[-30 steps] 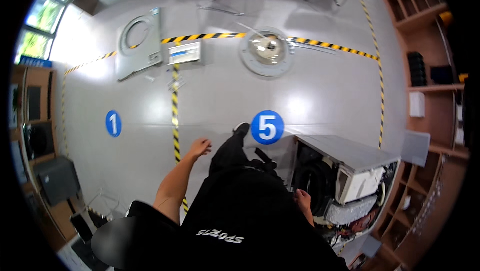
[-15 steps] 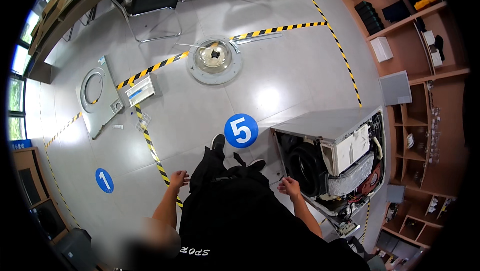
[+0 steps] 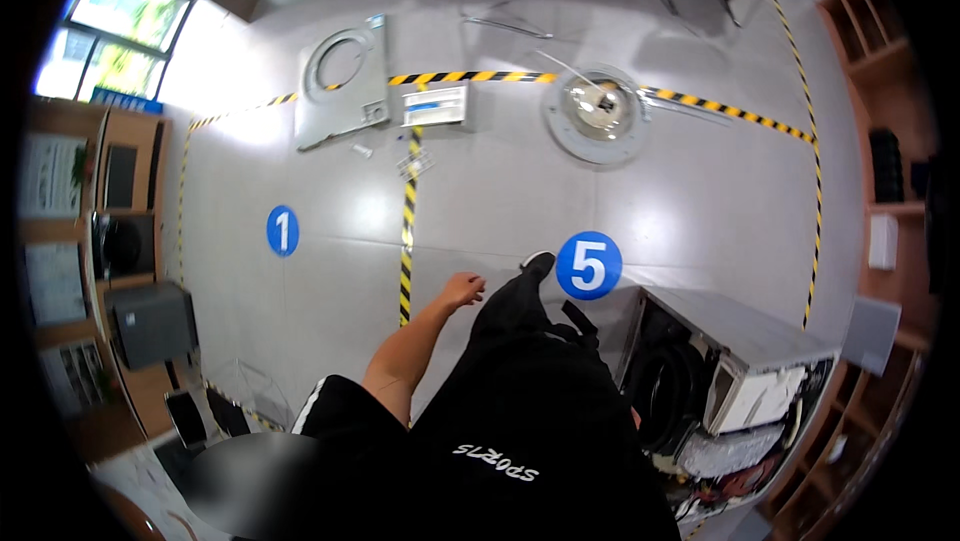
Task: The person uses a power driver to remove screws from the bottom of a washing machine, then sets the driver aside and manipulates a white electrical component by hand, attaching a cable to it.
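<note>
My left hand (image 3: pixel 462 291) hangs free over the grey floor beside a yellow-black tape line (image 3: pixel 406 241), empty, with its fingers loosely apart. My right hand is hidden behind my black shirt. My black shoe (image 3: pixel 537 261) steps forward next to a blue round floor marker (image 3: pixel 588 265). A dismantled white washing machine (image 3: pixel 745 361) stands close on my right, its front off and the dark drum opening (image 3: pixel 665 396) exposed.
On the floor ahead lie a grey front panel with a round hole (image 3: pixel 340 81), a white drawer part (image 3: pixel 435 104), small loose pieces (image 3: pixel 412 163) and a round drum part (image 3: pixel 598 111). A second blue marker (image 3: pixel 283 231) is left. Cabinets line the left, shelves the right, chairs the back.
My view has swung from side to side as I walk. My left arm has swung forward. My right hand, seen at the machine's edge half a second ago, is out of sight.
</note>
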Demonstrator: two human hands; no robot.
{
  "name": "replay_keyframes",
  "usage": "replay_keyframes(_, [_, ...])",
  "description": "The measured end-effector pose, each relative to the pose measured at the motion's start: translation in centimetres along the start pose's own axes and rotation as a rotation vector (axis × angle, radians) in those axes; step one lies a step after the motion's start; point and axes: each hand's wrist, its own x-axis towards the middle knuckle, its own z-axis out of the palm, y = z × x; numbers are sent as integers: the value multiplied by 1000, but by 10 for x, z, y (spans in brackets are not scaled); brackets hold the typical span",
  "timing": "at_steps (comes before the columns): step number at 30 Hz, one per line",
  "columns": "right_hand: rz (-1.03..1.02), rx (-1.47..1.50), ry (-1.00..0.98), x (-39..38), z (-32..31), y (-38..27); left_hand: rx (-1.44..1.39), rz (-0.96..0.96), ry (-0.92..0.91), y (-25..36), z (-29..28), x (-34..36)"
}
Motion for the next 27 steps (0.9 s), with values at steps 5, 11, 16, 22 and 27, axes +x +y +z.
replay_keyframes(5, [-144,-230,-35,30,-33,-18,-105,-42,114,-37,9,-10])
replay_keyframes(11, [-52,-174,-5,-52,22,-180,-130,-119,158,-66,20,-18])
replay_keyframes(16, [-42,-100,-24,-38,25,-184,-145,-120,153,-78,21,-17])
replay_keyframes(22, [-30,-131,-55,-43,31,-165,-147,-97,153,-66,9,-6])
replay_keyframes(27, [5,-128,2,-48,26,-129,-176,-54,88,-57,-3,-2])
